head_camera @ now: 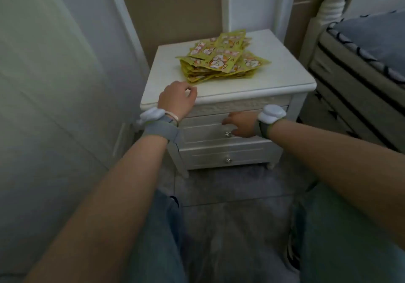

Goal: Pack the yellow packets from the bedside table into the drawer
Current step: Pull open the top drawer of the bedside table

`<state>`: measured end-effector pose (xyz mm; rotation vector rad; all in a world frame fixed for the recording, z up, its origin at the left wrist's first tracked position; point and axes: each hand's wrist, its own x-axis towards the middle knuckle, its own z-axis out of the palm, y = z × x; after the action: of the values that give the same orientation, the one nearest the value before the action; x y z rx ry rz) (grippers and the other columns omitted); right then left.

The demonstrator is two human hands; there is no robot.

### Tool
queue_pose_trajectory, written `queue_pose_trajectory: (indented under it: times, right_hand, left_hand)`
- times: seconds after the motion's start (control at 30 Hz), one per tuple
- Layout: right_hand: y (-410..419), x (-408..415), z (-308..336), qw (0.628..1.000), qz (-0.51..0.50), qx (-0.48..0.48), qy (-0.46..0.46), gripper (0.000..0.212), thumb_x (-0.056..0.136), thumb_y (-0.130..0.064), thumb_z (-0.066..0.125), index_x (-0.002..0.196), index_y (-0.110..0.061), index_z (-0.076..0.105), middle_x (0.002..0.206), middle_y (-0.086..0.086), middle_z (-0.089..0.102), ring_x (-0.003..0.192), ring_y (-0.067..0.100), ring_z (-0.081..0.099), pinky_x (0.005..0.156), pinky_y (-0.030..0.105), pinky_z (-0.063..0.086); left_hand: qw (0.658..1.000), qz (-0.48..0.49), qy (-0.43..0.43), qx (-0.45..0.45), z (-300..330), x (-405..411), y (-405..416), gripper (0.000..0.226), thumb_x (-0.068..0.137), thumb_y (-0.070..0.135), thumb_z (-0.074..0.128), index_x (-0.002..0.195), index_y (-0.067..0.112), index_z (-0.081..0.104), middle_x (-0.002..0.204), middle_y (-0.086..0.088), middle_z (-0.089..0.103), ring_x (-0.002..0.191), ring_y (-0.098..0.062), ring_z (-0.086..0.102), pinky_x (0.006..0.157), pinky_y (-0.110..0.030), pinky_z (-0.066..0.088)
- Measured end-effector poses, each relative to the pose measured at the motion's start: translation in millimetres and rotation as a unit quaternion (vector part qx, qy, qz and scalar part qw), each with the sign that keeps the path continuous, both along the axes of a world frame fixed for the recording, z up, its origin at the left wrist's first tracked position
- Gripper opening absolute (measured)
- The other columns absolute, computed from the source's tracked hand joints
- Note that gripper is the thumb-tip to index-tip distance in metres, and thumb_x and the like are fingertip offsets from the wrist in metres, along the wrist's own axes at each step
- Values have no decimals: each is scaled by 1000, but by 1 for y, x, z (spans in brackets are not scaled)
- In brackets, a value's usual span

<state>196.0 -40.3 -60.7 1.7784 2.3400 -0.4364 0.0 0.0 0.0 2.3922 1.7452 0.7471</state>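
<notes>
A loose heap of yellow packets (221, 60) with cartoon prints lies on top of the white bedside table (274, 76), toward its back and middle. My left hand (176, 100) rests at the table's front left edge, fingers curled, holding nothing. My right hand (240, 123) is against the front of the upper drawer (203, 132), its fingers spread just right of the small metal knob (228, 134). That drawer is closed. A lower drawer (208, 157) with its own knob (228, 161) is closed too.
A white wardrobe or door (54, 85) stands close on the left. A bed (361, 63) with a grey cover and a white post lies to the right. My knees in jeans (157, 239) are just in front of the table on grey flooring.
</notes>
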Motion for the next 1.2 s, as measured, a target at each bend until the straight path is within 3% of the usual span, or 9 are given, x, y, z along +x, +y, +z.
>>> queue_pose_trajectory:
  times: [0.2,0.4,0.53,0.63,0.7,0.8,0.83,0.93,1.2]
  right_hand:
    - [11,-17,-22,998,-39,-45,-7,45,97,-15,44,142,-11,42,148,12,40,134,30,41,108,36,35]
    - [6,-24,-24,997,-51,-49,-36,15,82,-10,51,90,-4,62,109,20,65,92,34,63,82,40,55]
    - [-22,-37,-9,994,-21,-98,-53,24,89,-11,52,110,-3,61,117,17,61,105,32,60,83,33,48]
    - [-43,-41,18,965,-9,-260,25,25,94,-11,52,115,-4,62,110,16,62,72,21,61,69,30,51]
    - [-49,-37,43,962,-19,-225,150,28,96,-12,49,120,-3,63,101,11,66,62,10,62,63,22,52]
    - [-44,-20,51,997,-16,18,72,33,95,-28,51,125,-16,59,113,5,66,96,22,65,83,30,50]
    - [-46,-15,47,1000,-18,16,0,39,94,-33,52,130,-20,54,123,5,62,109,25,61,90,32,48]
    - [-56,-17,33,983,-29,-154,-93,54,95,-38,52,145,-24,37,145,4,44,130,23,46,105,33,37]
    - [-79,-28,26,948,47,-269,-161,76,91,-53,50,152,-29,13,157,0,26,143,21,28,114,35,24]
  left_hand:
    - [999,-8,26,-29,5,-5,16,27,87,30,53,101,16,71,109,-14,65,102,-34,59,82,-35,47]
    - [999,-30,3,-28,4,-8,19,24,87,27,57,101,15,71,110,-13,65,104,-31,59,84,-31,45]
    - [998,-45,-4,-38,1,-11,16,23,88,26,57,102,13,71,110,-16,65,104,-32,59,87,-32,44]
    - [998,-47,-2,-44,1,-11,14,26,89,26,56,107,14,70,114,-17,63,107,-34,58,90,-34,44]
    - [997,-51,7,-49,1,-13,12,28,90,27,55,111,14,68,116,-17,62,109,-35,57,92,-35,44]
    - [997,-51,13,-50,-3,-15,12,30,92,27,53,116,13,65,118,-17,61,112,-35,56,94,-34,43]
    - [997,-52,12,-50,-5,-15,11,30,93,26,52,117,13,65,119,-17,60,113,-34,55,94,-34,42]
    - [997,-56,4,-46,-8,-15,10,30,94,25,52,117,12,65,119,-18,61,113,-34,55,94,-34,41]
    - [998,-58,12,-35,-12,-15,10,29,93,23,50,115,11,64,115,-19,60,109,-37,56,92,-39,45]
